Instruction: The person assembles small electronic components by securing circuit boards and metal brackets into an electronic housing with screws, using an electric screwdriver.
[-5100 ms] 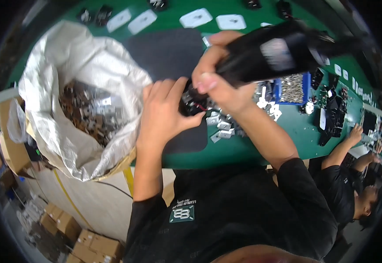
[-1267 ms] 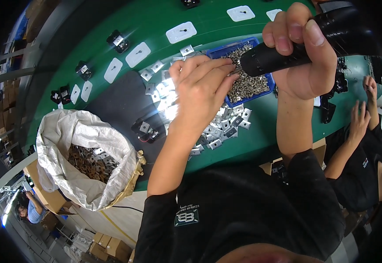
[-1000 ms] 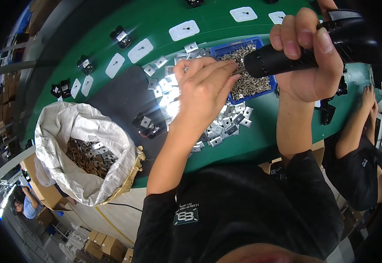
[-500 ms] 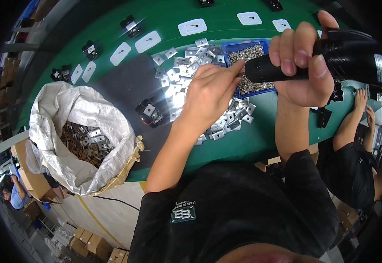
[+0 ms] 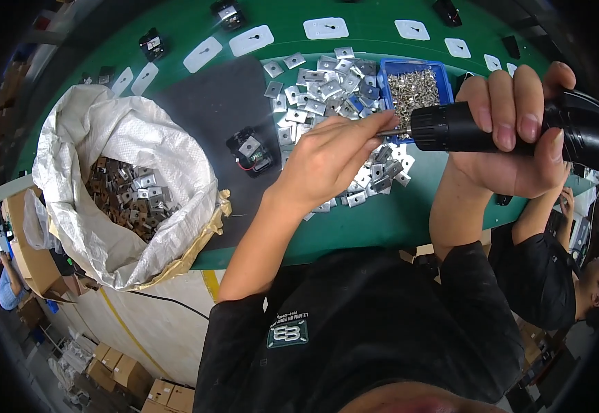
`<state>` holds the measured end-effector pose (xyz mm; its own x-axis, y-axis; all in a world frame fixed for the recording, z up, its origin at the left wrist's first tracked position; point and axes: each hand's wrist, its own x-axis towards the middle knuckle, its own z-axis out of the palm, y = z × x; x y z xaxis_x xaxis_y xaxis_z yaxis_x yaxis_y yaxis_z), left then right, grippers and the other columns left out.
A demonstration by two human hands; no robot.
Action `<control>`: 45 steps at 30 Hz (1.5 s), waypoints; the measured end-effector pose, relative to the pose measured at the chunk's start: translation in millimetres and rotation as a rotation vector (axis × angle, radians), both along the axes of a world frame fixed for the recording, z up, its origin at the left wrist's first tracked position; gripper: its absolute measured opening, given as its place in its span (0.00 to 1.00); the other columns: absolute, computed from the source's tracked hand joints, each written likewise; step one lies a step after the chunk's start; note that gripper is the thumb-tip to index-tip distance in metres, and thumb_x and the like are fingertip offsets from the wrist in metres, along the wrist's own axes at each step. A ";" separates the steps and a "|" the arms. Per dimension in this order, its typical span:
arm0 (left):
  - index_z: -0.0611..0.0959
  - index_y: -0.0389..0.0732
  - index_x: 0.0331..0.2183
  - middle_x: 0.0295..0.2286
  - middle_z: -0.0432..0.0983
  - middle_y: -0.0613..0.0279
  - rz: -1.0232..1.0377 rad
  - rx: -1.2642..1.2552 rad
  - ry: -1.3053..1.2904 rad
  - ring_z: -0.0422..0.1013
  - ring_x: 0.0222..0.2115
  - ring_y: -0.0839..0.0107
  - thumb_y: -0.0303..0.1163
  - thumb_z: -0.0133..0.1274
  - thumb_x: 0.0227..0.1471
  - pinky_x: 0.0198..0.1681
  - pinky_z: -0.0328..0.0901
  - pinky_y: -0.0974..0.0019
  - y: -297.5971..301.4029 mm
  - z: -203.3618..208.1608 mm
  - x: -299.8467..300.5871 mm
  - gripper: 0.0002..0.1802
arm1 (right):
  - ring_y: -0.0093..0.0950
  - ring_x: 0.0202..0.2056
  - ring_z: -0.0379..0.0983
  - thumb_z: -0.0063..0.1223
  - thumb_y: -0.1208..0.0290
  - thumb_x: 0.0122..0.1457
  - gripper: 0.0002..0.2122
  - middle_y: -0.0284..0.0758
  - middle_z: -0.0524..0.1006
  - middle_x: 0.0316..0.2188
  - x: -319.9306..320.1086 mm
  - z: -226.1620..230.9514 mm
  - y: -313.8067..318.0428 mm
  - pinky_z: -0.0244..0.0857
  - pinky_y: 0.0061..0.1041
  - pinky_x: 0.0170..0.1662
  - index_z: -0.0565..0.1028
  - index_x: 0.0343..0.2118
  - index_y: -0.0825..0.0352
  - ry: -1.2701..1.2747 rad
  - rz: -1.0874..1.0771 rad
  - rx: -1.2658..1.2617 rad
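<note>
My right hand [image 5: 509, 131] is wrapped around a black power screwdriver [image 5: 444, 127], which lies level with its thin metal bit [image 5: 401, 131] pointing left. At the end of that bit, my left hand [image 5: 327, 155] has thumb and forefinger pinched together; whatever sits between the fingertips is too small to make out. Behind the bit, a blue bin [image 5: 413, 63] holds many small silver screws [image 5: 415, 89]. A heap of silver square plates with holes [image 5: 320, 89] spreads beside and beneath my left hand. Left of my forearm sits a black part with a metal plate and red wire [image 5: 250, 151].
A dark mat [image 5: 210, 100] lies under the black part. At left stands a white woven sack [image 5: 189, 186] holding brown and silver metal pieces [image 5: 124, 196]. White oval-cornered cards [image 5: 325, 28] and black parts [image 5: 228, 14] line the far green surface. Another person [image 5: 543, 275] works at right.
The view has shifted, so the bench items sit differently in it. The screwdriver has drawn back a little from my left fingertips, baring its bit. Both hands keep their grips.
</note>
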<state>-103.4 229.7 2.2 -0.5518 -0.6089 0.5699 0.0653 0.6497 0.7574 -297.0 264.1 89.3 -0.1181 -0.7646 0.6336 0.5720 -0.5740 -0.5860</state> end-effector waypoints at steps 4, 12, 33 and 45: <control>0.82 0.32 0.41 0.33 0.82 0.55 0.011 0.044 -0.016 0.78 0.29 0.62 0.23 0.60 0.48 0.33 0.70 0.64 0.8 -0.1 6.1 0.15 | 0.18 0.27 0.69 0.55 0.68 0.54 0.25 0.25 0.70 0.27 5.6 2.2 -0.8 0.62 0.22 0.37 0.62 0.55 0.61 0.016 0.028 0.007; 0.84 0.33 0.37 0.29 0.82 0.55 0.020 0.072 0.017 0.77 0.25 0.63 0.25 0.62 0.46 0.31 0.71 0.65 0.5 2.8 9.6 0.13 | 0.18 0.28 0.70 0.55 0.68 0.55 0.25 0.25 0.70 0.28 10.5 0.6 -1.5 0.62 0.22 0.38 0.61 0.55 0.61 0.046 0.070 0.011; 0.72 0.28 0.54 0.28 0.79 0.58 -0.092 -0.128 -0.234 0.75 0.26 0.61 0.24 0.60 0.45 0.34 0.69 0.63 3.6 5.8 23.8 0.33 | 0.20 0.20 0.71 0.65 0.69 0.54 0.33 0.24 0.74 0.24 15.9 -14.6 -14.7 0.67 0.17 0.26 0.57 0.60 0.59 0.184 0.193 -0.067; 0.75 0.28 0.50 0.43 0.78 0.49 0.217 -0.194 -0.292 0.74 0.42 0.52 0.44 0.70 0.37 0.46 0.67 0.56 -11.0 20.9 83.3 0.43 | 0.16 0.22 0.72 0.61 0.69 0.54 0.30 0.23 0.74 0.25 26.9 -25.0 -32.0 0.66 0.15 0.29 0.60 0.59 0.59 0.245 0.212 0.051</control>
